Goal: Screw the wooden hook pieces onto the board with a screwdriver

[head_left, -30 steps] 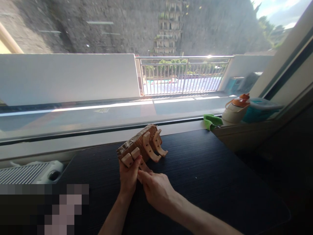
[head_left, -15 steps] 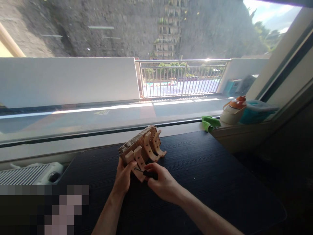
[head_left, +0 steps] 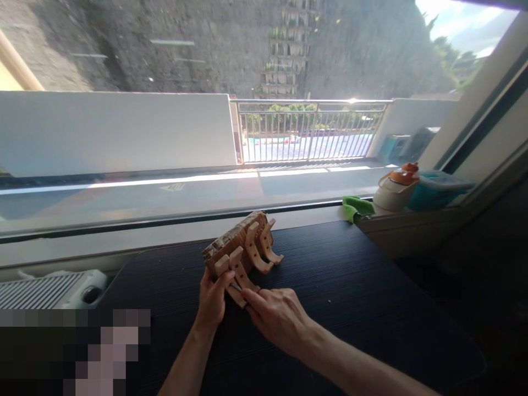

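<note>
A brown block with a rough, bark-like top (head_left: pixel 233 236) is tilted over the dark table, with several curved pale wooden pieces (head_left: pixel 256 248) along its near side. Small dark holes show in these pieces. My left hand (head_left: pixel 212 300) grips the block's left end, its thumb pressed on the leftmost wooden piece (head_left: pixel 221 265). In my closed right hand (head_left: pixel 278 313) is a screwdriver (head_left: pixel 235 286); its thin metal shaft points at that leftmost piece, and its handle is covered by my fingers. Whether the tip sits in a screw is too small to tell.
The dark table (head_left: pixel 350 297) extends to the right and toward me. On the window ledge are a green cloth (head_left: pixel 357 208), a cream bottle with an orange top (head_left: pixel 396 190) and a teal container (head_left: pixel 435 190). A white slatted appliance (head_left: pixel 53 294) stands at left.
My right hand has turned over the screwdriver, so its back now faces up and the black handle is hidden. The left hand keeps its grip on the block.
</note>
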`<action>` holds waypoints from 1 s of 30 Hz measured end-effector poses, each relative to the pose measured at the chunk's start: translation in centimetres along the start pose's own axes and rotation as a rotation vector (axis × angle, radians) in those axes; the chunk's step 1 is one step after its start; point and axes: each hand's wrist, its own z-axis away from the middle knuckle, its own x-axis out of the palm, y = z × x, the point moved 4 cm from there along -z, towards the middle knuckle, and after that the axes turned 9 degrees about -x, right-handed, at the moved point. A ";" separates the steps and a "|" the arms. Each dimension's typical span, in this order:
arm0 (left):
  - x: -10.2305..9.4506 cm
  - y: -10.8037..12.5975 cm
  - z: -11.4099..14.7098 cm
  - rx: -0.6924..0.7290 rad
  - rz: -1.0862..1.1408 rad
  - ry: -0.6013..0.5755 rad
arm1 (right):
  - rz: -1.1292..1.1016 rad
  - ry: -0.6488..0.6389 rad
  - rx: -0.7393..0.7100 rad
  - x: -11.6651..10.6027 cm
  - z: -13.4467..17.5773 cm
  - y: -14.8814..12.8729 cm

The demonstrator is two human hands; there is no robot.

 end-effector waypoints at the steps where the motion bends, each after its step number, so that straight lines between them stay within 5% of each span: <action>1: 0.0 0.0 0.0 0.005 -0.002 0.002 | -0.120 0.062 0.072 0.4 0.1 0.3; 5: -0.2 0.0 -0.1 0.011 -0.025 -0.004 | -0.695 0.238 0.492 2.6 0.8 2.0; 7: -0.2 0.0 -0.1 0.016 -0.034 -0.010 | -0.790 0.236 0.560 3.0 0.9 2.2; 10: -0.1 0.0 0.0 0.027 -0.044 -0.008 | -0.518 0.195 0.424 1.6 0.7 1.9; 14: 0.1 -0.1 0.1 0.044 -0.051 0.005 | 0.001 -0.026 0.104 -0.2 0.1 0.4; 17: 0.1 -0.1 0.0 0.050 -0.047 0.018 | 0.166 -0.118 0.001 -0.4 -0.3 -0.4; 21: 0.1 -0.1 -0.1 0.036 -0.043 0.016 | -0.071 -0.021 0.096 0.3 -0.5 0.3; 26: 0.1 0.0 -0.1 0.020 -0.040 0.002 | -0.714 0.122 0.484 2.2 -0.1 2.9; 30: 0.2 0.1 0.1 0.022 -0.026 0.001 | -0.460 0.110 0.375 1.1 -0.3 2.4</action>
